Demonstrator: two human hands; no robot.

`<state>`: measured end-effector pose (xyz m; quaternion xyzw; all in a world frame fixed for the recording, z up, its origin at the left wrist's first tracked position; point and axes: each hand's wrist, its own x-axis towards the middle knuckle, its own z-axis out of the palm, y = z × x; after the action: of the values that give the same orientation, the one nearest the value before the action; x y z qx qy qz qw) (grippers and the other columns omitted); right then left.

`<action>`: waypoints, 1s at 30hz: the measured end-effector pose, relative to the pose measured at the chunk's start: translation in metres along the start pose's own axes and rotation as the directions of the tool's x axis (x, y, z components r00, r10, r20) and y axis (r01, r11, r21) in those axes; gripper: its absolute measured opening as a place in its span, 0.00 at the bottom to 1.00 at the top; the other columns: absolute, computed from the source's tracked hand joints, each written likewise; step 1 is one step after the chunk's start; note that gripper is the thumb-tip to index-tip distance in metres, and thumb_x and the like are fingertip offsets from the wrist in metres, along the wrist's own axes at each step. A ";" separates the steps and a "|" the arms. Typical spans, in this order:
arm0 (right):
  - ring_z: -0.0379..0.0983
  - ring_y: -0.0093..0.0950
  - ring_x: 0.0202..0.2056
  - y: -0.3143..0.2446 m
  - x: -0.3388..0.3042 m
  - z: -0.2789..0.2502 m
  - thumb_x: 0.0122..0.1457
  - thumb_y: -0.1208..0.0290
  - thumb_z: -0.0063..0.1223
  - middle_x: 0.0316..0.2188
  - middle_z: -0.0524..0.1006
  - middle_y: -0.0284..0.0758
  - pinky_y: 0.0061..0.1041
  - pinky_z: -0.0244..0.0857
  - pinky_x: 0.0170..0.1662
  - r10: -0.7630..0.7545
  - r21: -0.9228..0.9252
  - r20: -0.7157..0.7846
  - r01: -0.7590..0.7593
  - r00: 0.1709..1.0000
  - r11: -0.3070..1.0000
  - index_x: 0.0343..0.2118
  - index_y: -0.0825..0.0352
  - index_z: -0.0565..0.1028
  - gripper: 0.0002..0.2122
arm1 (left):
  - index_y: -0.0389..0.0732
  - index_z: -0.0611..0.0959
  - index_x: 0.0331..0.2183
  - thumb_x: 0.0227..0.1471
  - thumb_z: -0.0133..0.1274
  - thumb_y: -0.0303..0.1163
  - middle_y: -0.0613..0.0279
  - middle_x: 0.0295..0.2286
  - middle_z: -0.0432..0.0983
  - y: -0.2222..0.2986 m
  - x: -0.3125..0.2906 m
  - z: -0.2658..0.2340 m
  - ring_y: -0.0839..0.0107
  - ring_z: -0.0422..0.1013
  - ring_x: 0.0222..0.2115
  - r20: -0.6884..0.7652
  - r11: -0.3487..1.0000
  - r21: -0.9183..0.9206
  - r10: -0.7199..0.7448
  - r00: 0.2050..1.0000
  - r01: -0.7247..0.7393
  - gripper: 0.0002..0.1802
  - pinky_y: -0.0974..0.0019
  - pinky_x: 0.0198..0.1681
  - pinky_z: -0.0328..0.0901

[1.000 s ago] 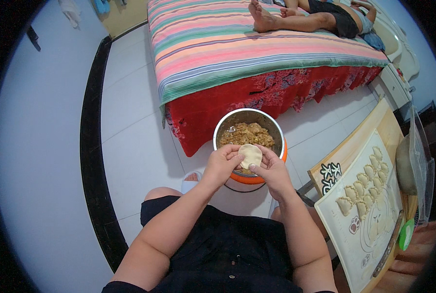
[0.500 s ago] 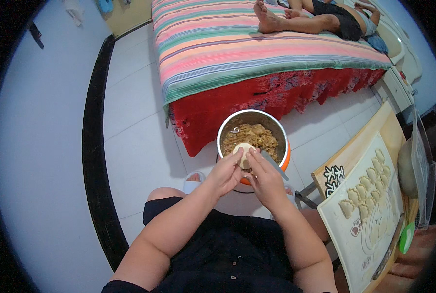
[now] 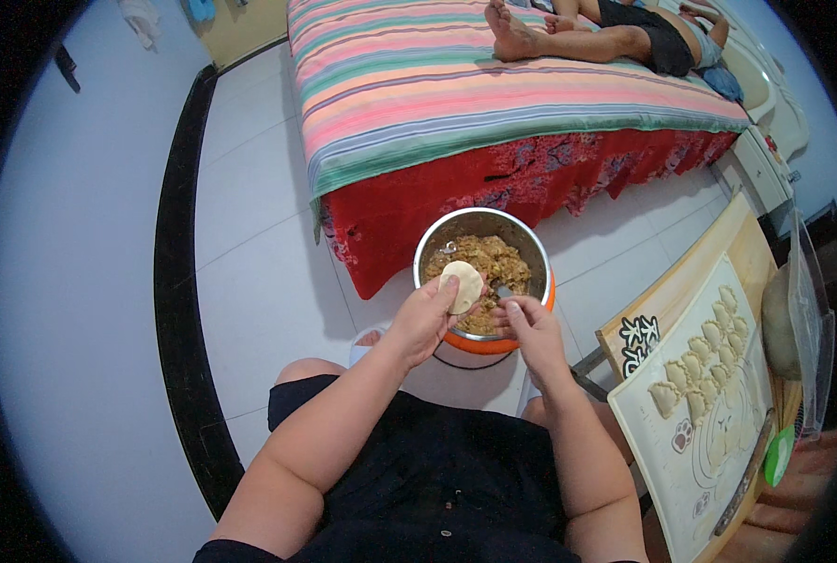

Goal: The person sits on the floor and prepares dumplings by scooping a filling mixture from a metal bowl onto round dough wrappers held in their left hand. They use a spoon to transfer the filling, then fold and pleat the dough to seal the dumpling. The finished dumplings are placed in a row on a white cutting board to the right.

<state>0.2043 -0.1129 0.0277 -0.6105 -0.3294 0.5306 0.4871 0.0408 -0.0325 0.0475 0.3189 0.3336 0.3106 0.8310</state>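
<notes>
A round, pale dumpling wrapper [image 3: 461, 289] lies across the fingers of my left hand [image 3: 425, 319], the thumb pressing on its face. Below it stands a steel bowl [image 3: 522, 235] holding brown minced filling [image 3: 486, 253]. At the bowl's near right rim, my right hand [image 3: 537, 340] has its fingers closed round a grey, flat utensil [image 3: 504, 292]. Only a short part of that utensil shows above the filling; the hand hides the rest. The wrapper looks flat, and I see no filling on it.
An orange support [image 3: 479, 344] is under the bowl. On the right, a board with a white mat [image 3: 648, 399] carries several folded dumplings [image 3: 700, 361] and a dark rolling pin [image 3: 747, 474]. A striped bed [image 3: 522, 103] stands ahead, with a person [image 3: 616, 42] lying on it.
My hands have parted: the left keeps the wrapper and has shifted slightly left, while the right has let go of it, moved right and taken hold of the grey utensil.
</notes>
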 end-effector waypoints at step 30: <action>0.65 0.42 0.49 -0.028 -0.014 -0.012 0.50 0.73 0.54 0.46 0.68 0.43 0.37 0.60 0.51 -0.344 -0.925 0.056 0.179 0.937 0.337 0.55 0.65 0.62 0.27 | 0.32 0.69 0.47 0.61 0.39 0.36 0.54 0.42 0.71 -0.009 0.014 -0.037 0.69 0.70 0.41 -0.216 0.990 -0.116 0.056 0.975 -0.082 0.19 0.65 0.46 0.66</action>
<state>0.2161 -0.1204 0.0582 -0.7531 -0.6233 0.1260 0.1686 0.0239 -0.0157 0.0145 0.2429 0.3892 0.3919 0.7975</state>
